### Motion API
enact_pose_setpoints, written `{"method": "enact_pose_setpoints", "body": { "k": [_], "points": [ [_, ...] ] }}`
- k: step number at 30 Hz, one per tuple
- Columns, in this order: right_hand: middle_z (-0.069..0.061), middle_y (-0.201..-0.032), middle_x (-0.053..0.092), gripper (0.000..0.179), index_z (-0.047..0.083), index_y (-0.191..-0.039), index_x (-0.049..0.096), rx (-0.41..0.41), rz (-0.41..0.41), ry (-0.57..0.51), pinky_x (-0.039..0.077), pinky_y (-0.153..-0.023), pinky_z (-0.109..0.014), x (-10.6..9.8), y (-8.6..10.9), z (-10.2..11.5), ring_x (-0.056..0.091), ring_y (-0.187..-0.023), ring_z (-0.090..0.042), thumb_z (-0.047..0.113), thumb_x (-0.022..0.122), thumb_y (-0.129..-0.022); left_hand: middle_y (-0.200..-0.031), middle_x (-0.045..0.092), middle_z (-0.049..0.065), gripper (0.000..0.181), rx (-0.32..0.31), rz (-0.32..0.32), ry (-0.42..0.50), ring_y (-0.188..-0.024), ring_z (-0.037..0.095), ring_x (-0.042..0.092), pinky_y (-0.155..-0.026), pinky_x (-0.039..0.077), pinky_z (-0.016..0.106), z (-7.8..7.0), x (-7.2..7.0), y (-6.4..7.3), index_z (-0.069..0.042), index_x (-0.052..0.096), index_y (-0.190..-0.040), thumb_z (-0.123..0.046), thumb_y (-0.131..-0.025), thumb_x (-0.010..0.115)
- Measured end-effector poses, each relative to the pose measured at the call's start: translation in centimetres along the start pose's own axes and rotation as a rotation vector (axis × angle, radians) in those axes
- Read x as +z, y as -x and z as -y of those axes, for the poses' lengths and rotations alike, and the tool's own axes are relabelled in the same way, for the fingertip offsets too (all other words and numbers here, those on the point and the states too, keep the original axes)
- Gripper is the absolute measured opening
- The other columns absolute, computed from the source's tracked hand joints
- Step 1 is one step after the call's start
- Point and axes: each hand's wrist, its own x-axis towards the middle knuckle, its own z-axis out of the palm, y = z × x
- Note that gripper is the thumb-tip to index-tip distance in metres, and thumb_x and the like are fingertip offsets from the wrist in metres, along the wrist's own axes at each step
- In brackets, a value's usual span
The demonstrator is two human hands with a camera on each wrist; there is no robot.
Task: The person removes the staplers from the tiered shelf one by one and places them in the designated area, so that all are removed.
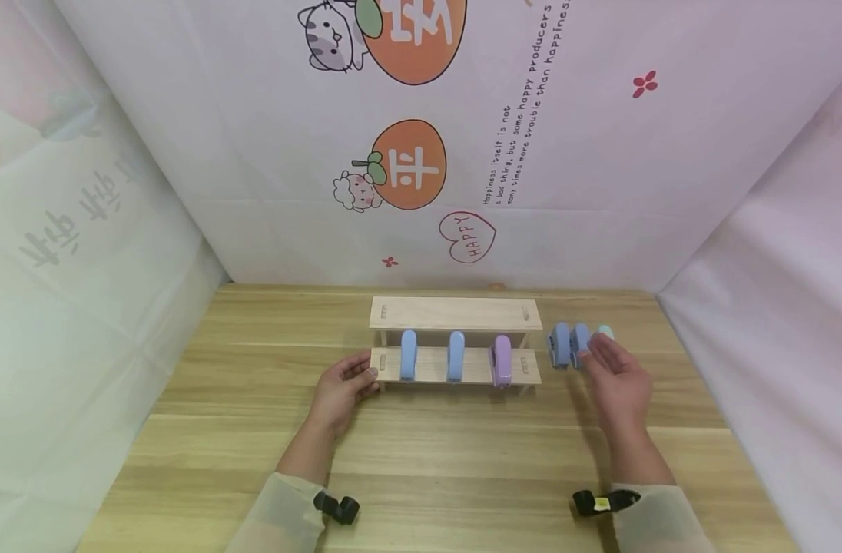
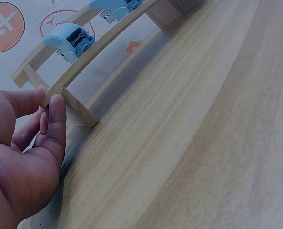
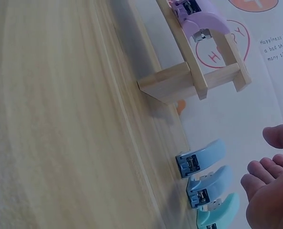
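Observation:
A two-step wooden rack (image 1: 431, 365) stands on the table, and my left hand (image 1: 341, 392) pinches the left end of its lower step between thumb and fingers. On that step sit two small light-blue staplers (image 1: 409, 355) and a purple stapler (image 1: 502, 361). Right of the rack, two blue staplers (image 1: 561, 346) stand side by side, with a mint-green stapler (image 1: 604, 331) beyond them, partly hidden by my right hand (image 1: 621, 384). In the right wrist view that hand's thumb is spread away from its loosely bent fingers, close by the staplers, with nothing held.
The rack's upper step (image 1: 455, 313) is raised behind the lower one. A printed white curtain (image 1: 566, 246) rises at the table's back edge, with white side curtains (image 1: 82, 307) at left and right. The wood-grain table (image 1: 455, 468) extends in front of the rack.

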Motion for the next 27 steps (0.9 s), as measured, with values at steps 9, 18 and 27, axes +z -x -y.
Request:
{"method": "enact_pose_setpoints", "body": {
  "k": [9,18,27],
  "points": [
    [-0.015,-0.147,0.058,0.057,0.010,-0.146,0.058,-0.014,0.049,0.066,0.053,-0.096,-0.012,0.2,0.6,0.0,0.058,-0.134,-0.024,0.015,0.079,-0.094,-0.125,0.057,0.014,0.047,-0.003,-0.003,0.002,-0.109,0.023,0.061,-0.094,0.063,0.032,-0.1,-0.1,-0.1,0.001,0.059,-0.139,0.001,-0.094,0.073],
    [-0.016,-0.145,0.059,0.056,0.008,-0.144,0.060,-0.023,0.049,0.043,0.054,-0.093,-0.011,0.9,0.9,-0.2,0.059,-0.133,-0.026,0.011,0.080,-0.092,-0.124,0.058,0.014,0.046,-0.004,0.004,0.005,-0.108,0.023,0.061,-0.093,0.063,0.032,0.2,-0.2,-0.2,0.001,0.059,-0.138,0.002,-0.094,0.073],
    [-0.016,-0.144,0.059,0.055,0.008,-0.145,0.059,-0.039,0.078,0.072,0.054,-0.095,-0.013,1.7,1.6,-0.6,0.061,-0.131,-0.026,0.008,0.077,-0.093,-0.125,0.057,0.015,0.047,-0.001,0.009,0.012,-0.109,0.023,0.061,-0.094,0.063,0.032,0.2,-0.3,-0.3,0.001,0.059,-0.138,0.003,-0.094,0.073]
  ]
}}
